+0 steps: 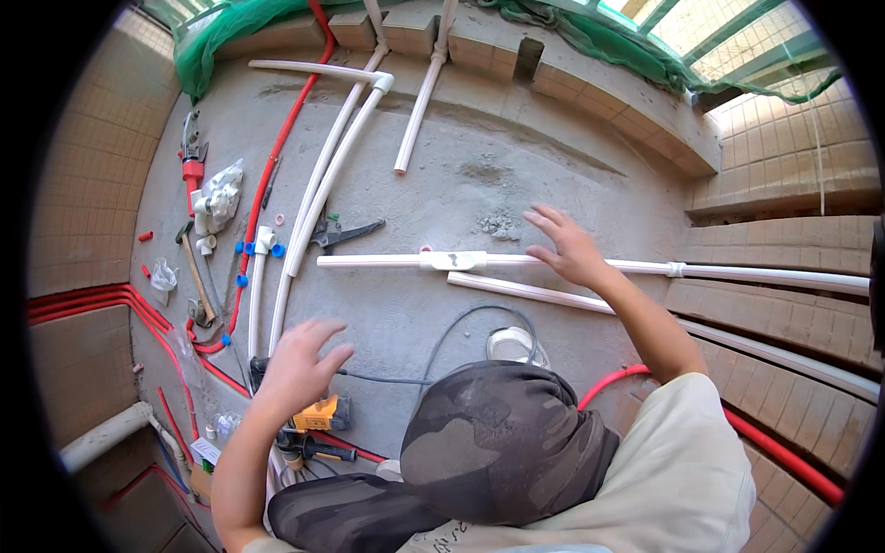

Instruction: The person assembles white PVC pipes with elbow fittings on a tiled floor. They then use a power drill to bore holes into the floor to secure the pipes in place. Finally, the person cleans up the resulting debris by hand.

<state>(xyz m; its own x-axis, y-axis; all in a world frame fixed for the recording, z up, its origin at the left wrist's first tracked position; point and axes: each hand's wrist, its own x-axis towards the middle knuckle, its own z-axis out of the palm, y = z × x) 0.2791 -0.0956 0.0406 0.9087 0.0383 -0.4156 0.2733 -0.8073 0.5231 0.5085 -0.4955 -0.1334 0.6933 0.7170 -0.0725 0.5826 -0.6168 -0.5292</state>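
Note:
My right hand (570, 251) is open with its fingers spread, hovering over or lightly touching a long white pipe (369, 262); I cannot tell which. A white bridge-shaped fitting (452, 260) joins that pipe left of the hand. Below it a second white pipe (525, 289) passes under my right forearm. My left hand (300, 364), a little blurred, is open and holds nothing. It hangs above the floor near an orange and black power tool (320, 415). A pair of black-handled pliers-like cutters (346, 234) lies between the pipes.
Red conduit (261, 189) and white pipes (336, 166) run along the left floor. A hammer (197, 276), a red-handled tool (192, 166) and bagged white fittings (219, 195) lie farther left. A grey cord (452, 323) loops before my knees. Brick walls (784, 244) and green netting (599, 37) border the area.

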